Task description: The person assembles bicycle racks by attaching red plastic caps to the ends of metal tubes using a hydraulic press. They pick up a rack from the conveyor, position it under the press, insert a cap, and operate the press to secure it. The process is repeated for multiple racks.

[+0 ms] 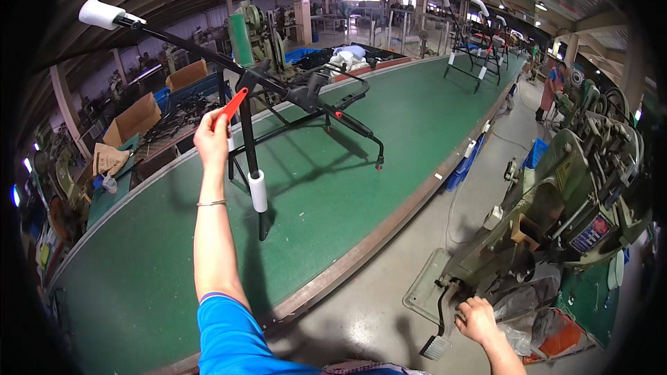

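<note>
Your left hand (210, 137) is raised, its fingers clamped on a red lever (234, 105) that sticks up past your fingertips toward the black tubular frame (292, 90). That frame stands just beyond your fingers on the green table (361, 173), with one long white-capped tube slanting up and away to the left and a white-wrapped leg (258, 191) hanging down just right of your wrist. You hold it only by that thin lever, so a sideways tug could tip the top-heavy frame, and I judge the slanted tube could swing round toward you. If your grip slides off the lever, the joint might snap over and catch your fingertips.

Lower right, your right hand (478, 319) rests on the base of the green press machine (570, 201), fingers curled closed around a dark bar there; what they hold beyond that I cannot tell. A foot pedal (436, 347) lies just left of those fingers, so leaning while you look left risks pressing it.
</note>
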A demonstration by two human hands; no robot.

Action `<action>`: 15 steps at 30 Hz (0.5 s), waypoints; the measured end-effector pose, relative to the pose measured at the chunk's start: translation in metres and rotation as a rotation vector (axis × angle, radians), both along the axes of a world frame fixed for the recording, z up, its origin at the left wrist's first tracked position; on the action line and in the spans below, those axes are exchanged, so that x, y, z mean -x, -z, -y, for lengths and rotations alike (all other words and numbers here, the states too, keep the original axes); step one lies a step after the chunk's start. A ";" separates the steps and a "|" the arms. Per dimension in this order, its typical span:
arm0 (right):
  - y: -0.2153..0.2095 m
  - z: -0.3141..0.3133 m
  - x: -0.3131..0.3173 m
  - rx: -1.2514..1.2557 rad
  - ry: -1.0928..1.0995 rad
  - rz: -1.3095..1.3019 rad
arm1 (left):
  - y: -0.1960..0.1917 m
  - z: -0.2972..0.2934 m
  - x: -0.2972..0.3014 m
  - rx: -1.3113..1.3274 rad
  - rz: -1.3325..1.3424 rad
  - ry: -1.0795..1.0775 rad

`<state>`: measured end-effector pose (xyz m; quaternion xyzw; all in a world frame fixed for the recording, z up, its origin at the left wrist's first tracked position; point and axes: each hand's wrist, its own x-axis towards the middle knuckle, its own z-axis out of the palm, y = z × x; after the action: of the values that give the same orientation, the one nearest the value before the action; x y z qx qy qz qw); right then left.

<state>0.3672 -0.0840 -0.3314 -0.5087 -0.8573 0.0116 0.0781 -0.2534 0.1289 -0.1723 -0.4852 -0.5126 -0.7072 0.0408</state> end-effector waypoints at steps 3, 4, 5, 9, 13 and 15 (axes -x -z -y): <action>0.024 0.020 -0.002 0.085 0.071 -0.017 | 0.035 -0.005 -0.012 0.083 -0.158 -0.221; 0.032 0.027 -0.001 0.107 0.085 -0.033 | 0.045 -0.010 -0.024 0.124 -0.113 -0.238; 0.038 0.033 -0.005 0.126 0.106 -0.045 | 0.046 -0.015 -0.033 0.110 -0.122 -0.281; 0.048 0.072 -0.021 0.258 0.238 -0.086 | 0.028 -0.042 -0.089 0.426 -0.166 -0.236; 0.058 0.075 -0.027 0.219 0.207 -0.110 | 0.009 -0.030 0.044 0.677 -0.292 -0.099; 0.054 0.080 -0.047 0.197 0.224 -0.166 | 0.023 -0.043 0.141 0.526 -0.250 0.031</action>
<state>0.4144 -0.1644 -0.3855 -0.6034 -0.7807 0.1288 0.0993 -0.3949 0.1724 -0.1949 -0.5703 -0.6619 -0.4852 -0.0342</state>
